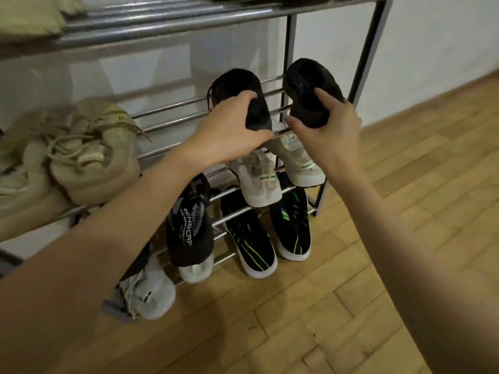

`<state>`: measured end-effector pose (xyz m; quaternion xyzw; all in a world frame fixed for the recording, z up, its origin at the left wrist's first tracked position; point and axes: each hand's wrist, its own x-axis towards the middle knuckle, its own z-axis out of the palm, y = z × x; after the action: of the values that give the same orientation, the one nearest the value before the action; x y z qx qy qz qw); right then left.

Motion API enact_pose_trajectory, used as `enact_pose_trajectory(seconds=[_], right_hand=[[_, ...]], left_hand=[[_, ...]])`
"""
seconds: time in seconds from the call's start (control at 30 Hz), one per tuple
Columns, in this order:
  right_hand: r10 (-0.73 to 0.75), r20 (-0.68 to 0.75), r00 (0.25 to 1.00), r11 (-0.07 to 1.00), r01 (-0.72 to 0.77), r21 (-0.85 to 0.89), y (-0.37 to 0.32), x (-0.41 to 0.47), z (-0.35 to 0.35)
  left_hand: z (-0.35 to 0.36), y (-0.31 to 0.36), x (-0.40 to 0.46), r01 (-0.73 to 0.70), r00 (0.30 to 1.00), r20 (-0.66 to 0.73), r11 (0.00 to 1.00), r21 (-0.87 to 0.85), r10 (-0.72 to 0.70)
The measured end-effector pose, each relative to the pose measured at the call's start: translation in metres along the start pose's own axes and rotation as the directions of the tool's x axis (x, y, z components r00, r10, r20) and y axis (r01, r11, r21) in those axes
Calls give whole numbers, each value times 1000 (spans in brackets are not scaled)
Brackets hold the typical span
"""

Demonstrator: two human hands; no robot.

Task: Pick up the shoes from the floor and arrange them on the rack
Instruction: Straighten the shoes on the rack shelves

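A metal shoe rack [167,105] with chrome bars stands against the white wall. My left hand [229,130] grips the heel of a black shoe [237,85], toe pointing toward the wall over the middle shelf's right end. My right hand [329,130] grips the heel of the second black shoe [307,79] right beside it, near the rack's right post. Whether the soles rest on the bars is hidden by my hands.
Beige sneakers [91,149] sit on the same shelf at the left. Below are white sneakers [259,182], a black-and-grey shoe [189,228], black-and-green shoes [251,244] and a grey-white shoe [151,290]. Wooden floor [378,238] spreads to the right.
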<state>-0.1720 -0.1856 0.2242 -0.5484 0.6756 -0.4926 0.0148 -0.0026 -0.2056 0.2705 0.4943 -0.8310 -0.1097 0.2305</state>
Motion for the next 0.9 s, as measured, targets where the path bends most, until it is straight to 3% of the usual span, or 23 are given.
enact_pose_trajectory(seconds=[0.17,0.27,0.47,0.63,0.77,0.9], right_hand=[[58,9,998,976,-58,210,10,-5,-11],[13,74,997,963,-32,266,12,1,-16],[-40,123,992,972,10,235,9,38,-18],[-26,376,926,983,-44,177,18,62,-28],[-67,270,961,998,68,3,28,53,-28],[-92,243,966,995,97,-8,34,46,-31]], left_hand=[[-8,-2,-9,40,999,-9,996,-75,-41],[-6,-2,-11,41,999,-27,996,-84,-43],[-6,-2,-11,62,998,-26,993,-100,-64],[-4,-2,-14,53,998,-29,991,-125,-57],[2,-4,-19,59,993,-95,985,-161,-75],[5,-4,-18,171,980,-69,963,-208,-189]])
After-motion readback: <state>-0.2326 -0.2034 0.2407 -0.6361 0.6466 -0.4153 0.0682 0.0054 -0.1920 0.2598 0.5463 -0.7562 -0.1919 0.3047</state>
